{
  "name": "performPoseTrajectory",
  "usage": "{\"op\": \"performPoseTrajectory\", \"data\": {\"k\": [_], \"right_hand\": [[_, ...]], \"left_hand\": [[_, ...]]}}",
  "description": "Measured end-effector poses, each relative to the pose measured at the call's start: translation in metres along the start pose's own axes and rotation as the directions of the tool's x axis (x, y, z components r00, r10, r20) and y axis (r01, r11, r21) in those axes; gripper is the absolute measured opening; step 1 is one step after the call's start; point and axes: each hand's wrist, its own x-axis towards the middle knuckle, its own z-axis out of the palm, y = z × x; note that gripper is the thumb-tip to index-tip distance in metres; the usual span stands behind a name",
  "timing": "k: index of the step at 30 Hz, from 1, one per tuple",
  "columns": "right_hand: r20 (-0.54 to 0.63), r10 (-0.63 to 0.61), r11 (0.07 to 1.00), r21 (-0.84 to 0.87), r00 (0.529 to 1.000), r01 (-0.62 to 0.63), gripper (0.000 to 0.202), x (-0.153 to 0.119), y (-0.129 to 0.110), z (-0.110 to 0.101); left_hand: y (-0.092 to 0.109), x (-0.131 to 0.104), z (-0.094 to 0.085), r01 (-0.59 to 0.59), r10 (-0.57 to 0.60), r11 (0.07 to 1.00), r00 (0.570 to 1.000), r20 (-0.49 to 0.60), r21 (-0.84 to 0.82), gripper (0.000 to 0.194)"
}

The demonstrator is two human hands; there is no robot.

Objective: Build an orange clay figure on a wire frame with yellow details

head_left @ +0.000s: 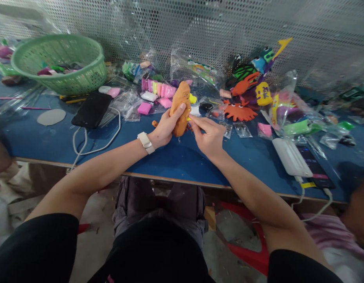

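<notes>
My left hand is wrapped round a long orange-brown clay figure, held upright above the blue table. Small spots show along the figure's right side. A pinch of my right hand holds a small bit of yellow clay against that side. Under the figure a thin wire loop pokes out at the bottom. Close to my left hand an orange-brown clay piece partly shows. Behind the figure are packs of pink and pastel clay and a yellow clay lump.
A green basket with clay packs stands at the left, near a black phone on a white cable. Orange crab figures sit right of centre. A white power bank and another phone lie at the right. People sit on both sides.
</notes>
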Motion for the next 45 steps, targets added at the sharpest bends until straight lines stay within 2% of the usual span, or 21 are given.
{"op": "performPoseTrajectory", "data": {"k": [3,6,10,15,19,24,26,29,34,38,42,45], "right_hand": [[0.028,0.046,0.999,-0.024,0.999,-0.046,0.031,0.001,-0.001,-0.001],[0.042,0.079,0.996,0.033,0.996,-0.080,0.032,0.002,-0.005,-0.004],[0.127,0.006,0.994,0.107,0.992,-0.020,0.041,0.006,-0.005,-0.016],[0.244,-0.128,0.989,0.103,0.961,0.105,0.045,0.012,0.009,-0.026],[0.275,-0.076,0.995,0.076,0.958,0.057,0.034,0.014,0.015,-0.026],[0.343,-0.115,0.991,0.098,0.932,0.087,0.052,0.015,0.009,-0.034],[0.367,-0.117,0.990,0.111,0.923,0.081,0.052,0.016,0.008,-0.036],[0.350,-0.119,0.988,0.133,0.929,0.077,0.044,0.016,0.009,-0.036],[0.241,-0.167,0.982,0.129,0.956,0.139,0.036,0.012,0.013,-0.028],[0.198,-0.122,0.989,0.104,0.973,0.103,0.033,0.009,0.012,-0.021],[0.197,-0.050,0.995,0.100,0.979,0.031,0.031,0.008,0.006,-0.019],[0.246,-0.041,0.987,0.162,0.968,0.000,0.036,0.010,0.004,-0.023]], "left_hand": [[0.001,0.001,0.000,0.032,-0.032,0.999,0.999,-0.024,-0.017,0.029],[0.001,0.003,0.000,0.026,-0.028,0.998,0.999,-0.031,-0.049,0.025],[0.003,0.006,-0.001,0.021,-0.024,0.999,0.998,-0.054,-0.040,0.026],[0.003,0.007,-0.004,0.055,-0.056,0.998,0.997,-0.052,-0.018,0.034],[0.001,0.007,-0.004,0.031,-0.031,0.999,0.998,-0.061,-0.012,0.035],[0.002,0.007,-0.004,0.034,-0.035,0.999,0.998,-0.060,-0.012,0.035],[0.002,0.007,-0.004,0.042,-0.042,0.999,0.997,-0.057,-0.006,0.037],[0.003,0.006,-0.004,0.033,-0.033,0.999,0.998,-0.050,0.000,0.035],[0.005,0.004,-0.001,0.009,-0.010,1.000,0.998,-0.061,-0.006,0.027],[0.005,0.005,-0.001,0.012,-0.013,1.000,0.998,-0.064,-0.012,0.021],[0.004,0.005,-0.001,0.001,-0.002,1.000,0.997,-0.071,-0.022,0.022],[0.004,0.005,-0.001,-0.008,0.007,1.000,0.998,-0.059,-0.028,0.023]]}}
